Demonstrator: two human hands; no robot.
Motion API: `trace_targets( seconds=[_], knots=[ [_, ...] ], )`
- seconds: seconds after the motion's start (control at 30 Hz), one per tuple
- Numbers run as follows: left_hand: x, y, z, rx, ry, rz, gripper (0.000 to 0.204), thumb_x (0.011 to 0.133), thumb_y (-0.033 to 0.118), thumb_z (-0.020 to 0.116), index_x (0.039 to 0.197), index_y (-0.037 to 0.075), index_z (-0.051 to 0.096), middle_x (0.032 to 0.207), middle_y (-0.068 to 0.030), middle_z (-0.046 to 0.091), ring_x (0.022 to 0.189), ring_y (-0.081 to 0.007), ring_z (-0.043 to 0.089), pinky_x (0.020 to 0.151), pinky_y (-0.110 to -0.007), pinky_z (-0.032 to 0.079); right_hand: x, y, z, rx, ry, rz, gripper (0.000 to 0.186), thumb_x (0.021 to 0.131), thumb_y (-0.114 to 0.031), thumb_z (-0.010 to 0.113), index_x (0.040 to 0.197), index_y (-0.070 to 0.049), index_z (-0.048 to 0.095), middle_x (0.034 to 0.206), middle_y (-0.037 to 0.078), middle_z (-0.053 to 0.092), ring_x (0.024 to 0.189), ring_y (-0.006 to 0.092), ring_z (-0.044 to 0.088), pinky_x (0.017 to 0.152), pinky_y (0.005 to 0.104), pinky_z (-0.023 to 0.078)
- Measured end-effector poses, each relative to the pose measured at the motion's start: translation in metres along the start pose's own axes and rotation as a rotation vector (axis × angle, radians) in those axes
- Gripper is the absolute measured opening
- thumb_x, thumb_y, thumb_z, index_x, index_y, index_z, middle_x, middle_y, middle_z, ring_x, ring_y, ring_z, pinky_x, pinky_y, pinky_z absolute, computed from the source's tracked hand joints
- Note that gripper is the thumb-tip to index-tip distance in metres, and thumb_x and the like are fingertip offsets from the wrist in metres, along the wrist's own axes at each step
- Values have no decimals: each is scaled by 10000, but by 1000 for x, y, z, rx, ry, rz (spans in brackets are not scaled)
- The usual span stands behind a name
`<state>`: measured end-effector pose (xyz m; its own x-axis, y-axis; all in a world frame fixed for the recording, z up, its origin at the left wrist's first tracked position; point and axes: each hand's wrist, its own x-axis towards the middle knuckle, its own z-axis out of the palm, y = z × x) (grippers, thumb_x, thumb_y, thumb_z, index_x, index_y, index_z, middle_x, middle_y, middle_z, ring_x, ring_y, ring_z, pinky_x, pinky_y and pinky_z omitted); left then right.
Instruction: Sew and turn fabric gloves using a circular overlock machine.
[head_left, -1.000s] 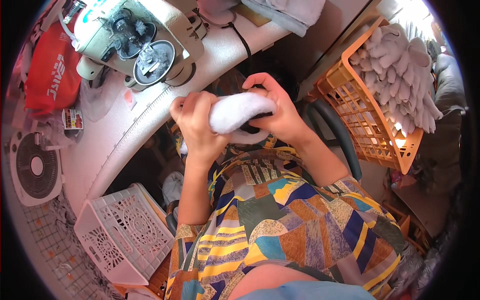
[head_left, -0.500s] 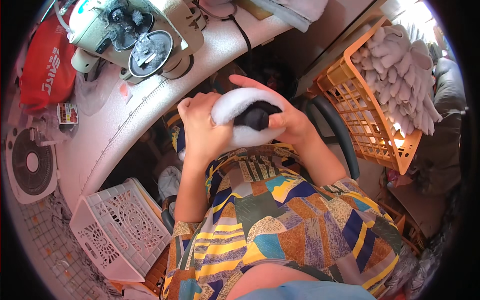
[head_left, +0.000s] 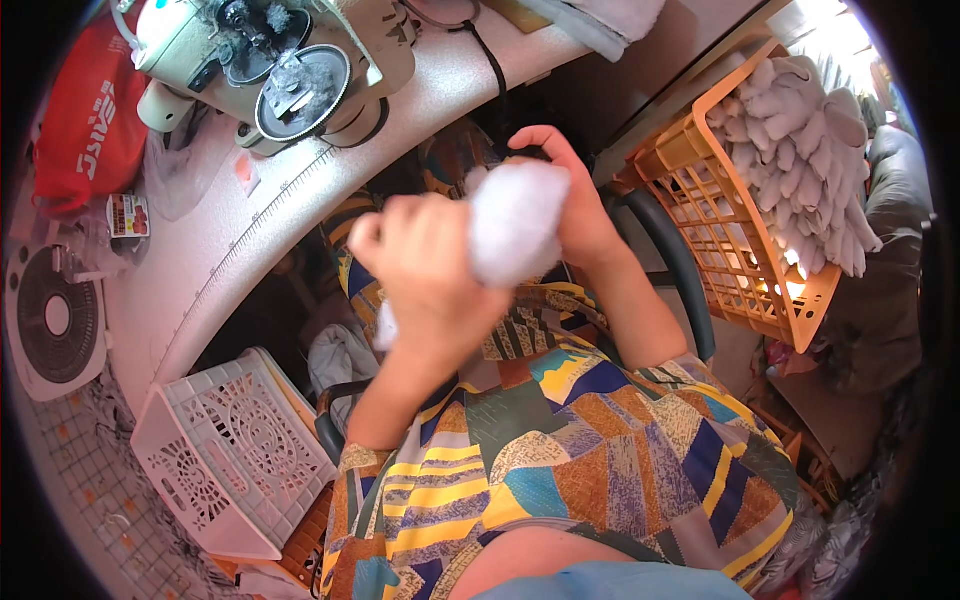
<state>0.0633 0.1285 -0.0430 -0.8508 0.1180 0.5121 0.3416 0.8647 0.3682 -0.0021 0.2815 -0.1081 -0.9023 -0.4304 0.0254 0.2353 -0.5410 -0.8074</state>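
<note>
In front of my torso, both hands are on a white fluffy fleece piece (head_left: 518,222), partly smeared by motion. My left hand (head_left: 430,255) is closed round its left side, knuckles up and blurred. At the other side my right hand (head_left: 582,215) grips it with curled fingers; the thumb is hidden behind the fleece. A bit of dark material shows by the right fingertips. Below my left hand, another small patch of white peeks out next to the wrist.
A sewing machine (head_left: 390,60) with lint-covered discs stands on the white curved table (head_left: 210,270). To the right, an orange basket (head_left: 700,225) holds many pale fabric pieces (head_left: 790,150). A white plastic crate (head_left: 240,450) sits lower left; a red bag (head_left: 95,125) and small fan (head_left: 58,315) are farther left.
The fleece piece has turned, so its dark opening no longer shows and a rounded white face does. My left hand has moved right and slightly down; the right fingers have curled.
</note>
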Motion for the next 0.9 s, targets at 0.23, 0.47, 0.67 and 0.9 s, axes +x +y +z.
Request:
trace_targets(
  seconds=[0.23,0.47,0.67,0.9],
  knots=[
    [-11,13,31,180,162,262,114,696,133,559,802,92,571,776,-11,544,843,-167,563,826,-382,278,3,-5,15,-1308,551,-771,326,622,-83,722,914,-64,579,837,67,528,730,228,504,734,337,439],
    [-10,4,26,228,215,211,204,686,114,588,886,88,617,858,-9,583,869,-172,575,855,-388,278,3,-17,18,-1342,12,-1069,329,668,-134,664,985,-48,661,943,78,651,841,242,640,707,322,496],
    [-19,10,20,35,178,214,326,592,101,630,907,16,623,855,-69,589,860,-238,576,817,-408,297,16,-7,19,-1261,55,-1080,234,651,-111,669,869,-29,641,847,96,652,695,240,641,581,316,507],
    [-7,-20,11,42,91,130,369,574,71,647,942,85,629,891,-45,601,916,-239,562,835,-401,303,8,-3,23,-955,52,-638,323,656,-30,729,933,-29,563,856,87,652,757,208,639,666,307,499]
  ],
)
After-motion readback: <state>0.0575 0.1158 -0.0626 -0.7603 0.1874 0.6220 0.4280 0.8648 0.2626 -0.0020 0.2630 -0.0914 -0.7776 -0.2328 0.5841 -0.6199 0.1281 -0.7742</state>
